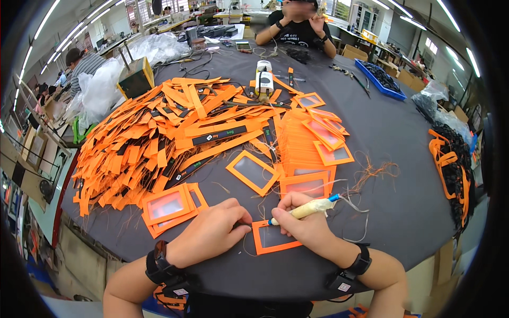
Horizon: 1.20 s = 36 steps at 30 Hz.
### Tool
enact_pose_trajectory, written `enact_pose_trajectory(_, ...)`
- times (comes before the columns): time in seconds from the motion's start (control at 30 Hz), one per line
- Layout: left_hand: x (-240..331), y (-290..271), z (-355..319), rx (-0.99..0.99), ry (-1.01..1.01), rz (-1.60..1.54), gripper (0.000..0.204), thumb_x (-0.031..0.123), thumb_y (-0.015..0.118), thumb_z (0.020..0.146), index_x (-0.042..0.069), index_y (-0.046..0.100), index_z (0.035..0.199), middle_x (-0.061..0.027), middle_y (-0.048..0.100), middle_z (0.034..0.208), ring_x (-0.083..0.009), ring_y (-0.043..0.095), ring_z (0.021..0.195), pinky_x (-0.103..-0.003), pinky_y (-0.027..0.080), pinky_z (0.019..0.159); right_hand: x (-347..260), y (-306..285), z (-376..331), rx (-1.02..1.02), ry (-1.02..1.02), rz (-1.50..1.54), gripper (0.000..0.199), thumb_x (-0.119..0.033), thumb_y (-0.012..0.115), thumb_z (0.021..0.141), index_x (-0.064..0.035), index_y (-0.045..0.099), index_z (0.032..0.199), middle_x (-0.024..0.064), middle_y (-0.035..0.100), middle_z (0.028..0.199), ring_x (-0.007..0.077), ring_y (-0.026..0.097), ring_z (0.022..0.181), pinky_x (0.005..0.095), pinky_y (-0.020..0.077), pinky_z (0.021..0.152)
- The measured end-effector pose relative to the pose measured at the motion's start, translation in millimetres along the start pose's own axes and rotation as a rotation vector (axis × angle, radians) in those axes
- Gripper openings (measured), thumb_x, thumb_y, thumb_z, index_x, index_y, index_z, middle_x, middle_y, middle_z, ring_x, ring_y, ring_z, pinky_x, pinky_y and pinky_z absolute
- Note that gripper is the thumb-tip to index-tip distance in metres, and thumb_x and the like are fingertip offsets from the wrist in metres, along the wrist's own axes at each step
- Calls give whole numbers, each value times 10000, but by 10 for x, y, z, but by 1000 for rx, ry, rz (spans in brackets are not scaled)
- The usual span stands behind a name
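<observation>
The right hand (303, 225) is closed around a thin tool (305, 210) wrapped in pale tape, and its tip touches an orange frame (271, 238) lying flat on the dark table (392, 138), close to the person. The left hand (212, 233) presses its fingers on the frame's left edge and grips nothing. A big pile of orange strips (159, 138) lies on the left. Far away, a blue tray (383, 79) holds small dark parts.

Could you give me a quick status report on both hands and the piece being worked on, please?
Left hand pressing on the orange frame. Right hand gripping a pen-like tool, tip at the frame's top edge. Loose threads nearby, nothing blocking.
</observation>
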<state>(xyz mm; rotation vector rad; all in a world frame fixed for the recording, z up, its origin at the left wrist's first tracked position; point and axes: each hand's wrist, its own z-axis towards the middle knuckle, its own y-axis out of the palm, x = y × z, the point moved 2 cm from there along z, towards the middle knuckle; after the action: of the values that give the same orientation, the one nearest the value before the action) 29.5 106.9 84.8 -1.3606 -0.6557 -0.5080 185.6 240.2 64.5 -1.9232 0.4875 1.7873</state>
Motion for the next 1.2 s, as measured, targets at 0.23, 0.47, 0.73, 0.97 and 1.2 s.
enact_pose_trajectory(0.23, 47, 42, -10, -35, -20, 163, 170, 153, 716, 787, 19, 622, 837, -110, 593, 843, -287, 606, 740, -363, 479, 647, 146, 7, 25, -26, -61, -79, 121, -114, 662, 878, -50, 562, 857, 6, 616, 738, 43, 580, 613, 183, 475, 533)
enact_pose_trajectory(0.47, 41, 93, 51, -36, 3, 195, 95, 100, 653, 780, 14, 611, 778, -125, 599, 759, -303, 610, 717, -385, 482, 635, 134, 34, 26, 27, -62, -37, 177, -146, 706, 833, -27, 582, 790, -6, 574, 642, 43, 496, 565, 224, 389, 495)
enact_pose_trajectory(0.73, 29, 121, 61, 51, 20, 65, 103, 45, 668, 756, -17, 593, 792, -120, 606, 761, -234, 623, 600, -327, 495, 561, 155, 27, 35, 16, -95, -54, 186, -159, 709, 830, -30, 583, 784, -4, 574, 621, 46, 502, 546, 228, 388, 481)
enact_pose_trajectory(0.97, 27, 124, 64, 68, 19, 39, 112, 59, 674, 766, -12, 596, 803, -111, 600, 753, -196, 614, 579, -309, 485, 546, 150, 29, 39, -14, -111, -96, 190, -169, 710, 833, -32, 585, 789, -5, 578, 616, 46, 510, 544, 232, 389, 475)
enact_pose_trajectory(1.2, 7, 133, 70, 71, 15, 14, 108, 51, 675, 763, -8, 601, 814, -106, 601, 755, -180, 604, 549, -299, 471, 524, 89, 35, 28, -32, -104, -123, 192, -171, 710, 838, -32, 584, 800, -10, 578, 637, 44, 502, 557, 233, 391, 482)
